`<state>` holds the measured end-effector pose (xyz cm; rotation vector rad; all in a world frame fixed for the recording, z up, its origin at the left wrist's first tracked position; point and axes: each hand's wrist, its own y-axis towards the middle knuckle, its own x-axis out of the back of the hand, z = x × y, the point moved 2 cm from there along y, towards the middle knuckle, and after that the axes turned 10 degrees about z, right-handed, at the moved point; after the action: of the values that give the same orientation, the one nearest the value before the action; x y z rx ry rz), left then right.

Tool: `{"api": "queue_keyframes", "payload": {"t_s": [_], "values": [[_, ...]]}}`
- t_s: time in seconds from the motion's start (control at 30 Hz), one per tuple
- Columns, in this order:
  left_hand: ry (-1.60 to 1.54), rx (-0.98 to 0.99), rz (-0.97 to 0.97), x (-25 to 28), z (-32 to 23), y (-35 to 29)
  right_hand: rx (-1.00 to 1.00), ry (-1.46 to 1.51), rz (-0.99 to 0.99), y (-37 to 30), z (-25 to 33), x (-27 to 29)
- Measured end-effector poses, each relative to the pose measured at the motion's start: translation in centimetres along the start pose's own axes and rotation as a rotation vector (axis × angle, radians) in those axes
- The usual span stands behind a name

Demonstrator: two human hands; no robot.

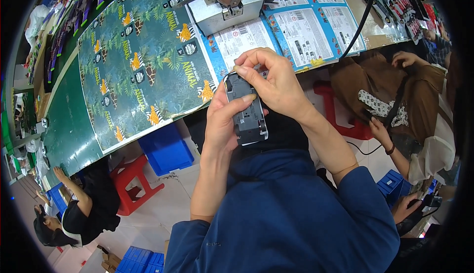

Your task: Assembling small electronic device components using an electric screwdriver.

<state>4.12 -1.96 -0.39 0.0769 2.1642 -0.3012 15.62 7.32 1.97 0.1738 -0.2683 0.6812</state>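
A flat, dark grey plastic housing [251, 120] with moulded recesses lies in my left hand [222, 120], near the front edge of the table. The left fingers wrap around its side, and the thumb presses on its upper face. My right hand [279, 85] is at the far end of the housing, thumb and forefinger pinched together at its corner. A thin dark strand or edge curves around that corner beside the fingertips. Whether the right fingers grip the housing or some small part there cannot be made out.
A metal fixture [224, 9] stands on the table ahead, beside a green animal-print sheet [138, 51] and blue-and-white printed sheets [303, 38]. A black cable [364, 23] hangs at the right. Below are a blue bin [168, 149] and red stools [131, 186]. Other people work on both sides.
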Motion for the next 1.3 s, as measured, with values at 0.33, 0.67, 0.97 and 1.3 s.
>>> {"api": "queue_keyframes", "payload": {"t_s": [0.33,0.67,0.97,1.3], "values": [[-0.024,-0.026,-0.041,-0.8,-0.6,-0.1,0.164,-0.065,0.078,1.4,0.5,0.8],[-0.083,-0.1,-0.056,0.3,-0.5,0.0,0.12,0.109,-0.024,0.5,0.2,0.2],[-0.09,-0.24,-0.158,0.0,-1.7,0.5,-0.302,0.393,0.159,-5.2,1.6,-0.9],[0.012,-0.292,-0.173,-0.7,-1.6,0.5,-0.295,0.614,0.166,-5.2,1.2,-1.6]]}}
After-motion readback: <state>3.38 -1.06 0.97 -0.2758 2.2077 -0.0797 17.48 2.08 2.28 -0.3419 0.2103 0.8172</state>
